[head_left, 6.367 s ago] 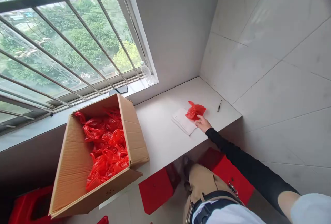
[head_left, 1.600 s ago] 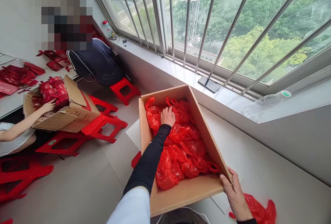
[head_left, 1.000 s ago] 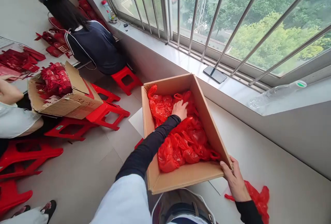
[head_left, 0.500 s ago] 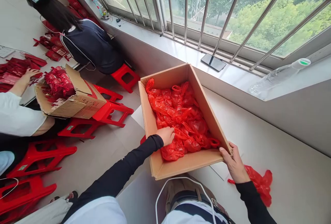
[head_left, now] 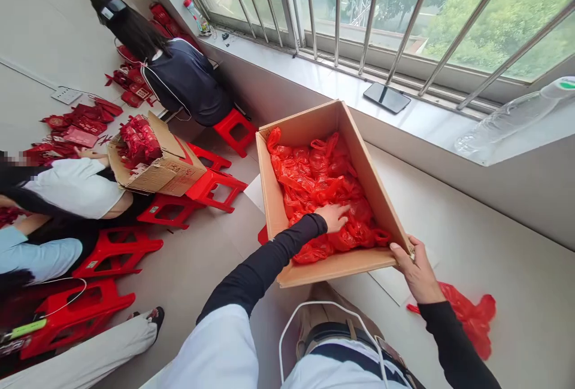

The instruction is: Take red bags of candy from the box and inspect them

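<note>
In front of me a cardboard box (head_left: 275, 197) is tilted, its open top facing me. Red plastic bags (head_left: 309, 173), knotted and bunched, fill its bottom. My left hand (head_left: 335, 218) reaches over the near-left wall and lies on the bags with its fingers stretched out, holding none of them. With thumb on the rim and fingers outside, my right hand (head_left: 415, 266) grips the near right corner of the box. The surface under the box is mostly hidden.
A loose red bag (head_left: 471, 314) lies on the floor to the right. On the windowsill are a phone (head_left: 387, 97) and a clear bottle (head_left: 512, 116). Red stools (head_left: 218, 188), another carton (head_left: 173, 170) and seated people (head_left: 188, 78) are on the left.
My left hand has moved right across the bags, and its fingers have spread from a more curled pose. My right hand keeps its hold on the box corner. The view has shifted left.
</note>
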Action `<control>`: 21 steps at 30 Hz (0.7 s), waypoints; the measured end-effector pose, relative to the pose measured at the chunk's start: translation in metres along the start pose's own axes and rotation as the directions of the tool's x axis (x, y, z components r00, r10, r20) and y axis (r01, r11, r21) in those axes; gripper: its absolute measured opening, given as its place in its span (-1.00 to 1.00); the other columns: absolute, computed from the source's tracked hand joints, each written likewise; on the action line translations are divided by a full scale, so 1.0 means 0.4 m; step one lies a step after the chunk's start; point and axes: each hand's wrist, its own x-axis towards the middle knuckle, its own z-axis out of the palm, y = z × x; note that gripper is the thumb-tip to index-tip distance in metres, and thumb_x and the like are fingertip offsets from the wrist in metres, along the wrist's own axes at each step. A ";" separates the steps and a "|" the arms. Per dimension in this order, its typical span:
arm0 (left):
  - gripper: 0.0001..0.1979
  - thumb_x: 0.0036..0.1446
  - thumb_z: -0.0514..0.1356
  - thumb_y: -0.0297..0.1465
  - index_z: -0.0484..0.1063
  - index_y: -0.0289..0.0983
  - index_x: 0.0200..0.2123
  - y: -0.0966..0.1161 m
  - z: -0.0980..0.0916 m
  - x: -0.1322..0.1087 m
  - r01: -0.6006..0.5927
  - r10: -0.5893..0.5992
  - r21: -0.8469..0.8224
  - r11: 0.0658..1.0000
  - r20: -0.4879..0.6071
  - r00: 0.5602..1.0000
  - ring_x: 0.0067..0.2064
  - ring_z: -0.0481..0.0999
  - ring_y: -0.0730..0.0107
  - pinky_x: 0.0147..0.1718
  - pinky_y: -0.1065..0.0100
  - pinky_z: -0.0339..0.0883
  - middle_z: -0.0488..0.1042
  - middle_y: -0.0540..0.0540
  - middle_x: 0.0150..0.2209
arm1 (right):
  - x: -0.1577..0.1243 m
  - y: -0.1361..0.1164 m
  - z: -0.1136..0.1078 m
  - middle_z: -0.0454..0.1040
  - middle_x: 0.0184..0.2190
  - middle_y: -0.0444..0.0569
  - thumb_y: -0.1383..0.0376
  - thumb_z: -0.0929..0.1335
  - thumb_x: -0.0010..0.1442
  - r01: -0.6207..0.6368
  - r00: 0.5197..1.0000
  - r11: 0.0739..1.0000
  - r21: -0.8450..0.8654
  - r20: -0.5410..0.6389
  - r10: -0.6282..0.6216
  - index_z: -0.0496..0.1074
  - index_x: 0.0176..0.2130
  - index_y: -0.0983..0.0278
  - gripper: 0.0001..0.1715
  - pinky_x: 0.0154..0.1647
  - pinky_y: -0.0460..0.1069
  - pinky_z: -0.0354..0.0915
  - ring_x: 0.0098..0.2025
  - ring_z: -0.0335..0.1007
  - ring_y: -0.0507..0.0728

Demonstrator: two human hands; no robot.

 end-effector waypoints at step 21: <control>-0.69 0.31 0.06 -0.25 0.45 -0.20 0.02 0.408 -0.053 -0.216 -0.365 0.039 -0.603 0.710 -0.483 0.874 -0.26 0.54 0.36 -0.23 0.35 0.44 0.55 -0.06 -0.27 | 0.046 0.466 -0.369 0.49 -0.11 0.17 0.10 0.38 -0.04 -0.181 0.800 0.924 -0.338 -0.597 -0.062 0.41 0.04 0.23 -0.36 0.05 0.38 0.24 0.01 0.34 0.41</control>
